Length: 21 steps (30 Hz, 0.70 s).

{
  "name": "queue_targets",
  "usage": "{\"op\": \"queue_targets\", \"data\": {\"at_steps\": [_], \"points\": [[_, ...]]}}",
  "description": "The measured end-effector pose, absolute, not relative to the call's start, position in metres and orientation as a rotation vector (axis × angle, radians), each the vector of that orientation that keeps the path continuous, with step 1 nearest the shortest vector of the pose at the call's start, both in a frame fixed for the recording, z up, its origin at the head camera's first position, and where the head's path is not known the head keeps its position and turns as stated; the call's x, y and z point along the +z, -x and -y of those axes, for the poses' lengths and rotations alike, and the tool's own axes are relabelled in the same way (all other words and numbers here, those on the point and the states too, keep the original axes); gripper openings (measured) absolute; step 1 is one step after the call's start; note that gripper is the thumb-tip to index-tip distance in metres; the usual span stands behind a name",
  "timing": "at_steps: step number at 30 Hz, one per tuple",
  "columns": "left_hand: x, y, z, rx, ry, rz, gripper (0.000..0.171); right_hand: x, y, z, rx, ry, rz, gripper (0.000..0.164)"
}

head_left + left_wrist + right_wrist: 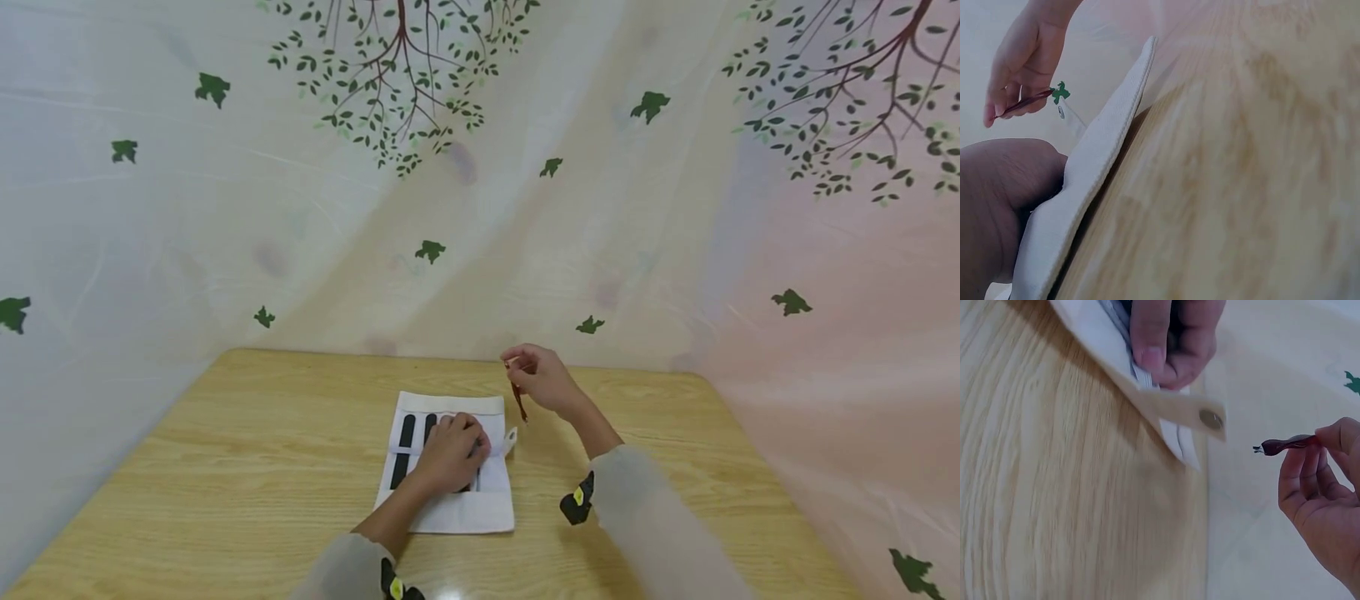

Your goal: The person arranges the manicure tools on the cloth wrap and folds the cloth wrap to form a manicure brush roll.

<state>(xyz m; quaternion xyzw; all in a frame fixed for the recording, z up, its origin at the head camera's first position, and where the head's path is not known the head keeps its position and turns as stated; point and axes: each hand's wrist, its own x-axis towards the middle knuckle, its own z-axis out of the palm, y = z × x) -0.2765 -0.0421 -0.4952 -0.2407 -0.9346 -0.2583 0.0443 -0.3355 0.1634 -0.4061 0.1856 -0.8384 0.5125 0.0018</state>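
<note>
Judged mid-work: white pouch (465,518) lies opened on desk (225,467), black strips (407,431) slotted in. Right hand (547,383) pinches slim dark-red tool (1282,445) aloft, not yet put down. Left hand (453,452) over pouch; grip unclear.

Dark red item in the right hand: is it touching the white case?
Apart. The right wrist view shows a gap: backdrop is visible between the tip of the dark red item and the tab on the white case.
</note>
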Motion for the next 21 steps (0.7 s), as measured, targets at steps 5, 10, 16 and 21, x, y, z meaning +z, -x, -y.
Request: {"op": "queue_targets", "data": {"at_steps": [5,10,16,21], "points": [[-0.495,0.279,0.041,-0.795,0.736,2.866,0.010,-0.412,0.339,-0.148,1.717,-0.496,2.589,0.025],[-0.497,0.280,0.040,-0.793,0.724,2.884,0.011,-0.423,0.343,-0.139,1.790,-0.395,2.547,0.024],[-0.498,0.280,0.042,-0.784,0.731,2.868,0.011,-0.438,0.346,-0.134,1.861,-0.289,2.522,0.024],[-0.499,0.281,0.042,-0.782,0.733,2.858,0.011,-0.449,0.348,-0.133,1.886,-0.206,2.493,0.025]]}}
